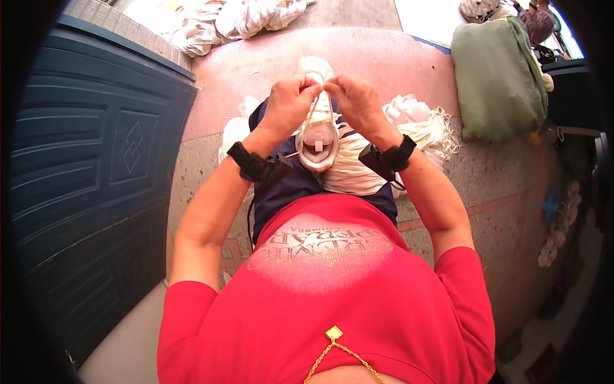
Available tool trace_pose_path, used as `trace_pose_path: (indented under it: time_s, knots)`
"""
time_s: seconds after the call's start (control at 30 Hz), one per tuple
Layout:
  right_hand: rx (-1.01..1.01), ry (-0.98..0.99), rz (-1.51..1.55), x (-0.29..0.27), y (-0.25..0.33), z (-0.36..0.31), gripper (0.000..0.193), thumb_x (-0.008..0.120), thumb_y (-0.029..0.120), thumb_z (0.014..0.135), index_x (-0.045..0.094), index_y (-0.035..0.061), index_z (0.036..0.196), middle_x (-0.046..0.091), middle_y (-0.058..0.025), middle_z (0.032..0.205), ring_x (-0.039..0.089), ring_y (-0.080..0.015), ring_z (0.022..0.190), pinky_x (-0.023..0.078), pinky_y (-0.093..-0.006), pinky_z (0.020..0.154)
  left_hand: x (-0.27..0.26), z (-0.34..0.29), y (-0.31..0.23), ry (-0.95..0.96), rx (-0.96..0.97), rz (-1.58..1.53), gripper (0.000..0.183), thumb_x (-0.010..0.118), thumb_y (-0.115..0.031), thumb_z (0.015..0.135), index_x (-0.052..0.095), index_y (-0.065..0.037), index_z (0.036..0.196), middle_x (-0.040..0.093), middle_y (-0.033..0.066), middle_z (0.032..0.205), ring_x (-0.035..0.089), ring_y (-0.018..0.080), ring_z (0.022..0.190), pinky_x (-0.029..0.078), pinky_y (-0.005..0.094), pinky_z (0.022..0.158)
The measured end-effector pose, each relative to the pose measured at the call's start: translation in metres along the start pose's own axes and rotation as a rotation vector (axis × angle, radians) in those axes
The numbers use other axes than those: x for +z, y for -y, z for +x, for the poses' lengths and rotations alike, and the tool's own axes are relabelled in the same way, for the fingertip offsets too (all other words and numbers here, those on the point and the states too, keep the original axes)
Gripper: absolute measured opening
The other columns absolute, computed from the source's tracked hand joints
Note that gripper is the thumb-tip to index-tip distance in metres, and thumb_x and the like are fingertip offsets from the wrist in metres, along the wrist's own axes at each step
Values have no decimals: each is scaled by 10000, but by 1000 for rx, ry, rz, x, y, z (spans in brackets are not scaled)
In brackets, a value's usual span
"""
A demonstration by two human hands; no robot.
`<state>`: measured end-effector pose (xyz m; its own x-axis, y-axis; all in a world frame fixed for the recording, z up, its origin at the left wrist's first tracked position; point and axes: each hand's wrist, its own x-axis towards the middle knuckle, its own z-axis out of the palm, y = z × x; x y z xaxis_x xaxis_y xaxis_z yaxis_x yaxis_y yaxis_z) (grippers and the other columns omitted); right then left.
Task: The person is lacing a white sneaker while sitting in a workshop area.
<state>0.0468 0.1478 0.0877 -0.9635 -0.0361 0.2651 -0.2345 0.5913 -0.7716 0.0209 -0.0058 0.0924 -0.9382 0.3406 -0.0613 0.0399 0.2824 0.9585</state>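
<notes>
A pale sneaker (318,157) rests on my lap, its toe pointing away from me and its opening toward me. Above it, my left hand (289,105) pinches a light shoelace (312,112) between thumb and fingers. My right hand (359,106) is closed in the same way on the lace, its fingertips almost touching the left ones. From the pinched fingers the lace runs down in two strands to the shoe. My hands hide part of the shoe's middle. A bundle of long cream laces (358,168) lies across my lap, to the right of the sneaker.
More white laces and shoes (236,132) lie at my left knee. Bundles of white laces (256,18) sit on the floor far ahead. A full green sack (499,80) stands at the far right. The blue panelled door (96,141) bounds my left side.
</notes>
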Motion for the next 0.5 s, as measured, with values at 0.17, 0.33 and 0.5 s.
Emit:
trace_pose_path:
  time_s: [0.17, 0.33, 0.5]
  knots:
    - [238, 175, 38, -6, -10, 21, 294, 533, 272, 813, 602, -9, 868, 590, -218, 848, 578, -334, 806, 447, -382, 674, -8, 17, 8, 57, -176, -81, 191, 578, -146, 802, 617, 25, 878, 596, 24, 733, 516, 66, 624, 421, 202, 572]
    - [271, 72, -98, -42, -69, 2, 190, 563, 161, 783, 616, 11, 887, 615, -183, 846, 610, -275, 787, 466, -333, 693, -84, 1, 106, -178, -191, 440, 296, 589, -190, 763, 601, 27, 963, 629, 140, 883, 594, 199, 823, 454, 297, 732]
    - [214, 228, -126, -40, -85, -53, 153, 568, 101, 755, 635, 24, 869, 622, -162, 804, 606, -293, 766, 472, -338, 693, -153, -73, 225, -151, -486, 989, 393, 609, -199, 718, 557, 14, 1045, 586, 226, 988, 561, 337, 939, 437, 383, 808]
